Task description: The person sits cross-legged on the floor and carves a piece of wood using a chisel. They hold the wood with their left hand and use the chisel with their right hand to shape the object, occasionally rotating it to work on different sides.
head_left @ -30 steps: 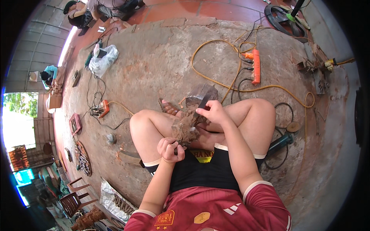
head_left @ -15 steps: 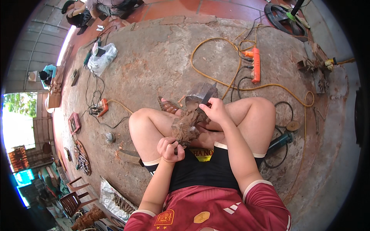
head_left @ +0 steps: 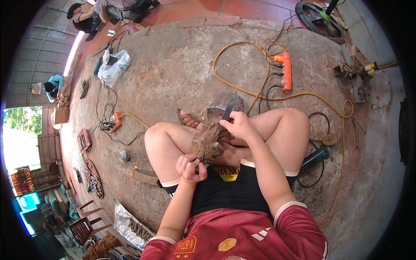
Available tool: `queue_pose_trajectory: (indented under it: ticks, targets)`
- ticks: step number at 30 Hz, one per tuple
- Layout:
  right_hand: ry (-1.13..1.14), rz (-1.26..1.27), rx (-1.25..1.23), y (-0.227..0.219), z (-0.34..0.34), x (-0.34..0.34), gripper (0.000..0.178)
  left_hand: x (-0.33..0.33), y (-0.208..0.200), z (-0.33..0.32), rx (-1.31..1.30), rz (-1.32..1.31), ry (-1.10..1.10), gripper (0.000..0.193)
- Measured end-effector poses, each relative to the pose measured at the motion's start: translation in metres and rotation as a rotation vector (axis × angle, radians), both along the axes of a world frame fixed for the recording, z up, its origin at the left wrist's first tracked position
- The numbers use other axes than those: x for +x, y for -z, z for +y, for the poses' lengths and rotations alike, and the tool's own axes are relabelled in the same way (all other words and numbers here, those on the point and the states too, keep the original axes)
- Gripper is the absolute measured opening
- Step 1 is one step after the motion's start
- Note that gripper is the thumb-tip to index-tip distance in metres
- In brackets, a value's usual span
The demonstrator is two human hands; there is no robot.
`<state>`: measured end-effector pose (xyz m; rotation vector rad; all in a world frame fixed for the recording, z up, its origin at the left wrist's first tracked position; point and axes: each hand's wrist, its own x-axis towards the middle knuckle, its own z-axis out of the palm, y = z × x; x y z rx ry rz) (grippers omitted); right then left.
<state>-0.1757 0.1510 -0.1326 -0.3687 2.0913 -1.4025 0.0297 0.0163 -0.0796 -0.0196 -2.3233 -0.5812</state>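
Between my bent legs lies a brown carved wood piece (head_left: 207, 145) with a rough, deeply cut surface. My left hand (head_left: 191, 168) is closed in a fist at its near end; whatever sits inside the fingers is hidden. Above the carving's far part, my right hand (head_left: 237, 125) grips a dark flat bar-shaped tool (head_left: 228, 111), which points away from me and slightly right. Its exact kind does not show. Just beyond, a dark wood block (head_left: 218, 110) stands on the floor, partly covered by the tool.
An orange power strip (head_left: 287, 73) with looping yellow cable lies ahead right; another orange socket box (head_left: 115, 121) is at left. A green power tool (head_left: 315, 158) rests by my right thigh. A plastic bag (head_left: 115, 69) and a tray of tools (head_left: 94, 178) lie left. Other people sit farther off.
My right hand has shifted a little left and toward me, and the dark tool has swung to a steeper angle over the carving. My left hand has stayed nearly still.
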Motion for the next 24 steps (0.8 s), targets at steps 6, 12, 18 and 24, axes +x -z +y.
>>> queue_pose_trajectory:
  ticks: [6,12,18,24]
  targets:
    - [0.105,0.093,-0.004,0.021,0.004,-0.011,0.033,0.000,0.001,0.000,0.011,0.007,-0.013,0.012]
    - [0.036,-0.011,-0.004,0.030,0.001,-0.007,0.034,0.000,-0.001,0.000,0.015,0.005,-0.003,0.012]
    - [0.176,0.077,0.021,0.034,0.003,-0.007,0.033,0.000,0.000,0.001,0.023,0.006,-0.006,0.012]
    - [0.150,-0.059,-0.198,0.028,-0.001,-0.005,0.029,0.000,0.001,0.001,0.008,0.004,-0.011,0.012]
